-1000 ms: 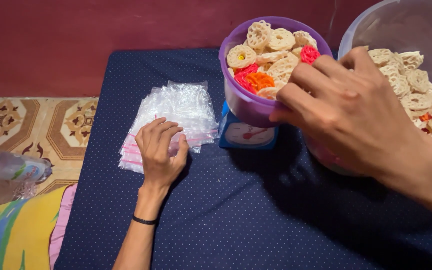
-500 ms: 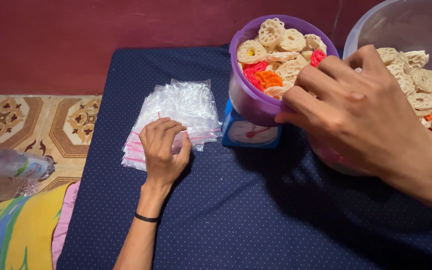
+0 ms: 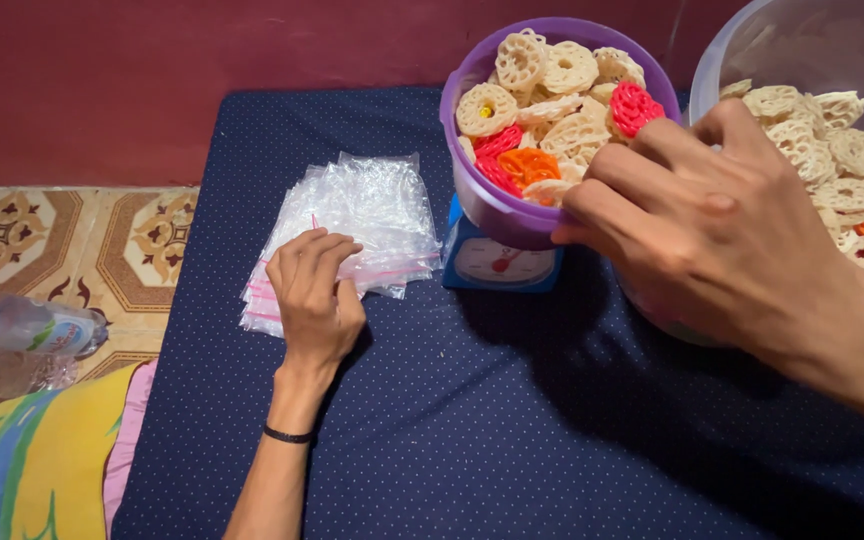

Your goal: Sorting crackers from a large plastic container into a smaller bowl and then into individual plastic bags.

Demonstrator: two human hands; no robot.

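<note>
Since a moment ago the right hand [image 3: 712, 225] has barely shifted, fingers curled loosely on the rim of the purple bowl [image 3: 512, 215] heaped with lattice crackers [image 3: 552, 110], holding nothing. The left hand [image 3: 317, 290] rests flat, fingertips pressing the stack of clear bags [image 3: 362, 215]. No bag looks filled yet; a big tub [image 3: 802, 50] holds more, on a dotted navy mat [image 3: 452, 430] over patterned tiles [image 3: 62, 240].

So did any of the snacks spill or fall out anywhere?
No, nothing stands out. The lacy crackers all sit inside the purple bowl on the small blue scale. The plastic bags lie slightly fanned under the left hand, not scattered.
</note>
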